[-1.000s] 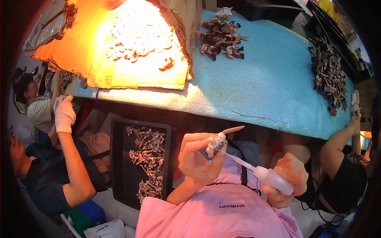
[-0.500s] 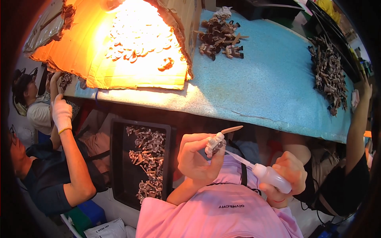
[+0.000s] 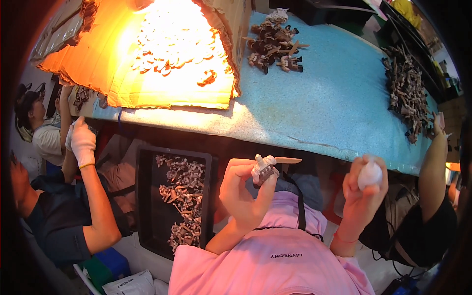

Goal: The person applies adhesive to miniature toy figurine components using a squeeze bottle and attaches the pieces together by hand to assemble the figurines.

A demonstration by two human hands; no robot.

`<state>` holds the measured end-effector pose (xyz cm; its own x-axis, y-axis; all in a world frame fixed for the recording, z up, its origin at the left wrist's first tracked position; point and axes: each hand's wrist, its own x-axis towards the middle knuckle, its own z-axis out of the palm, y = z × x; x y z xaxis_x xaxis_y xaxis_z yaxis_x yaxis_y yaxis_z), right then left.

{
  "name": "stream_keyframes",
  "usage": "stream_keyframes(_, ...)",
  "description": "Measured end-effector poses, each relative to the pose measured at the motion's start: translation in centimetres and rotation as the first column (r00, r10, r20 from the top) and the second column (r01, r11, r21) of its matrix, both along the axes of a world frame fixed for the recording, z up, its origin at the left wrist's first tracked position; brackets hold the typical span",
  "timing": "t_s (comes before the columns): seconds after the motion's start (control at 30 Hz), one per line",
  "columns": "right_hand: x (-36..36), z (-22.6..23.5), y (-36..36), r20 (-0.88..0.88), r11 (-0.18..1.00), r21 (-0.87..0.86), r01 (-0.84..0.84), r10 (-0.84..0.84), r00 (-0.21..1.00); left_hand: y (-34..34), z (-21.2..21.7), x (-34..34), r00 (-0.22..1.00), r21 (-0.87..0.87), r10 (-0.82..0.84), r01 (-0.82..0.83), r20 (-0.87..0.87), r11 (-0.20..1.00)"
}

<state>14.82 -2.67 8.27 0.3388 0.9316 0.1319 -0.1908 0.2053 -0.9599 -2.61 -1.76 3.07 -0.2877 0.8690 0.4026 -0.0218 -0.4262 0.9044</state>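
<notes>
Between the thumb and fingers of my left hand [image 3: 242,189] is a small toy figure [image 3: 264,169] in white and brown. A tan, blade-shaped piece [image 3: 288,160] juts out from the figure to the right. My right hand [image 3: 364,196] is wrapped round a white squeeze bottle [image 3: 370,176], raised near the table's front edge and apart from the figure. The bottle points its rounded end at me, and its thin nozzle is hidden from view. Both hands are above my lap, in front of the table.
A black tray [image 3: 212,196] of small figures stands to my left. The blue-covered table [image 3: 314,108] carries one heap of figures [image 3: 275,42] at the back and another pile [image 3: 408,93] at right. Pale parts lie in a brightly lit cardboard box [image 3: 167,98]. Co-workers sit on both sides.
My right hand has drawn the bottle up and right, away from the figure. My left hand has turned the figure slightly. The co-worker's hand at right has come down toward the pile.
</notes>
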Motion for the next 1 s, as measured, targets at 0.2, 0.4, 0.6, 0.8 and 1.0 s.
stream_keyframes(0.2,1.8,-1.8,3.9,-0.141,0.984,0.011,-0.178,0.178,0.974,-0.1,0.6,-0.7,0.964,-0.116,-0.137,0.167,0.230,0.979)
stream_keyframes(0.4,3.2,-3.9,10.7,0.229,0.993,-0.011,-0.115,0.115,0.967,-0.7,0.6,-2.1,0.920,-0.308,-0.046,0.177,0.390,0.935)
stream_keyframes(0.6,5.1,-8.0,18.2,0.461,0.996,0.021,-0.090,0.070,0.884,-1.3,0.0,-2.8,0.863,-0.307,-0.072,0.255,0.500,0.917)
stream_keyframes(0.8,6.6,-9.5,19.2,0.702,0.998,0.061,0.012,-0.052,0.710,-1.8,-0.1,-3.6,0.841,-0.301,-0.097,0.295,0.532,0.907)
stream_keyframes(1.0,1.9,-3.3,12.5,0.802,0.972,0.232,0.035,-0.211,0.559,-1.9,-0.9,-5.0,0.828,-0.274,-0.088,0.281,0.554,0.920)
